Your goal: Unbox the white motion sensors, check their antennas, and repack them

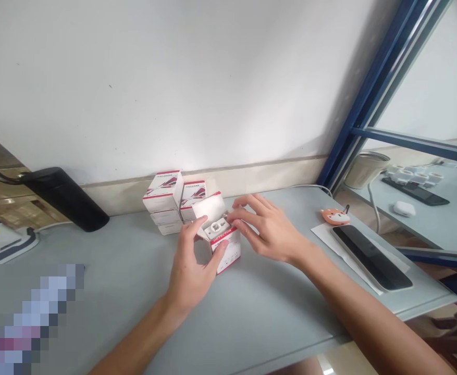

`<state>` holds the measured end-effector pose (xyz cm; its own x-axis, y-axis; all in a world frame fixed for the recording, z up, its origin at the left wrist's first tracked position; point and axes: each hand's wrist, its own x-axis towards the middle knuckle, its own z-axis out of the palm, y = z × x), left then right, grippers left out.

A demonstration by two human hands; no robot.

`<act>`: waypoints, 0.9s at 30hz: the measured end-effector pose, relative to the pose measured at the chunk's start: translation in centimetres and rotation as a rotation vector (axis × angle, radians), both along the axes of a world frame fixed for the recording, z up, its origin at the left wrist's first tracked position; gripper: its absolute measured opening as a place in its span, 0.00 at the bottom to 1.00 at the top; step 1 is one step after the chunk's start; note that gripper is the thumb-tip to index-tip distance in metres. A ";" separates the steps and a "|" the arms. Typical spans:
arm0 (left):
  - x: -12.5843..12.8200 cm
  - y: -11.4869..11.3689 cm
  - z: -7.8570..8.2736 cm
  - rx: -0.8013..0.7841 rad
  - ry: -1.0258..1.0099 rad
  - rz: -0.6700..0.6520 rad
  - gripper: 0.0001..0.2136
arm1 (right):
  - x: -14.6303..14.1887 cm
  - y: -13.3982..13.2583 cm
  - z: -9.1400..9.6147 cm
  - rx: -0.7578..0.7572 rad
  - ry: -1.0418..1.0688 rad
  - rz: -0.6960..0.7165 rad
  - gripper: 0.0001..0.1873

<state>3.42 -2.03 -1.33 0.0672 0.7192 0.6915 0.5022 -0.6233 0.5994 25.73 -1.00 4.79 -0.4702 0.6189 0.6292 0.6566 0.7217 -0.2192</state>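
Note:
A small white and red cardboard box (230, 255) marked "DETECTOR" stands on the desk with its top lid (209, 207) raised. Inside, at the opening, a white plastic part (218, 226) with a round fitting shows. My left hand (191, 265) grips the box from the left, thumb on the front face and fingers by the raised lid. The bent fingers of my right hand (265, 229) are pinched together at the right edge of the opening. What they hold there, if anything, is too small to make out.
Several similar boxes (163, 190) are stacked behind, against the wall. A black cylinder (66, 198) stands at the left. On the right lie an orange animal-faced case (334, 215), a white sheet (325, 234) and a long black-topped device (372, 258), beside a blue-framed glass partition (363, 99).

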 end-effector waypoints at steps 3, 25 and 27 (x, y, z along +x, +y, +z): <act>0.2 -0.1 0.1 -0.022 -0.069 -0.008 0.32 | -0.3 0.3 -0.8 -0.072 0.166 0.000 0.11; -0.5 1.5 -0.5 0.003 -0.068 -0.207 0.16 | -2.1 0.4 -1.8 -0.305 0.542 0.213 0.09; -0.4 1.6 -0.9 0.049 -0.133 -0.226 0.21 | -2.3 0.4 -1.9 -0.286 0.570 0.176 0.07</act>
<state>3.06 -0.39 -2.23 0.1287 0.6618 0.7386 0.2654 -0.7406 0.6173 23.44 -0.57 2.87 -0.2216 0.7429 0.6317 0.2580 0.6694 -0.6967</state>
